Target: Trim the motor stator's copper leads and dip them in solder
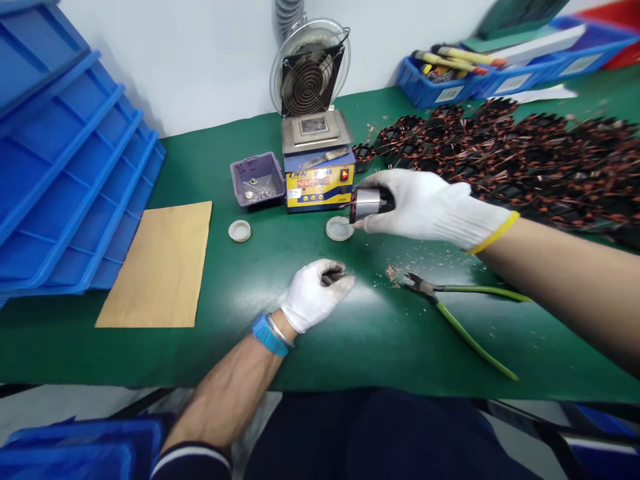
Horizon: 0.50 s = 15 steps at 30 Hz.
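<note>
My right hand [407, 200], in a white glove with a yellow cuff edge, is closed around a motor stator [367, 204]. The stator lies sideways, its silvery steel middle showing and thin copper wires poking out of the left end. Just below that end is a small round dish [339, 229] on the bench. My left hand [320, 293], also gloved, rests near the middle of the bench. Its fingers are loosely curled with a gap to the thumb, and I see nothing held there. Green-handled cutting pliers [425, 287] lie to its right beside copper clippings [394, 273].
Behind the dish stands a solder pot [320, 180] with a lit display and a fan [309, 83] behind it. A purple tray [257, 180], a round lid [239, 231], cardboard [157, 263] and stacked blue bins [65, 167] are leftward. Many wired stators [500, 157] crowd the right.
</note>
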Available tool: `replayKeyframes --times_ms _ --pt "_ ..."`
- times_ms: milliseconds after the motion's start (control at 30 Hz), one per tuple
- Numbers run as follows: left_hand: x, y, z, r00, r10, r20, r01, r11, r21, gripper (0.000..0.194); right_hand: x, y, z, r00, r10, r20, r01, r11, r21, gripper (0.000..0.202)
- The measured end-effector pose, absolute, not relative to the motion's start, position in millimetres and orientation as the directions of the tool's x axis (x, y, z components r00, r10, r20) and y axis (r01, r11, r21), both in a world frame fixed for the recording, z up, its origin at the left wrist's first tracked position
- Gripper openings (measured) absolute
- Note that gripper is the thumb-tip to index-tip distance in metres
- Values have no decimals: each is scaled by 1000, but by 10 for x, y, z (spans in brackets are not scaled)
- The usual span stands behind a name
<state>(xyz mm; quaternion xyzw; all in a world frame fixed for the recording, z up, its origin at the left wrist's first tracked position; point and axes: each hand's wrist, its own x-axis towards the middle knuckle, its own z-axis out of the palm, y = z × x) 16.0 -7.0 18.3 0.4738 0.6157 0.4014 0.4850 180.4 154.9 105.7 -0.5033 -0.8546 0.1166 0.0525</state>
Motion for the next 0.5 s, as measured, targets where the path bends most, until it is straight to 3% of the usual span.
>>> replayKeyframes --times_ms 100,200,333,500 --pt "159 -72 186 -70 976 -206 207 217 954 22 1826 1383 1129 -546 835 67 837 547 -5 65" --pt "158 -76 198 -81 981 -176 248 191 950 21 1764 1281 1145 -670 742 -17 723 657 211 48" --pt "156 -80 225 -84 981 -173 311 191 931 17 1642 1241 1080 -634 768 -90 735 634 238 61" --pt "167 -92 199 -66 986 -156 354 170 920 23 1621 1181 1056 -616 778 -122 745 626 232 59"
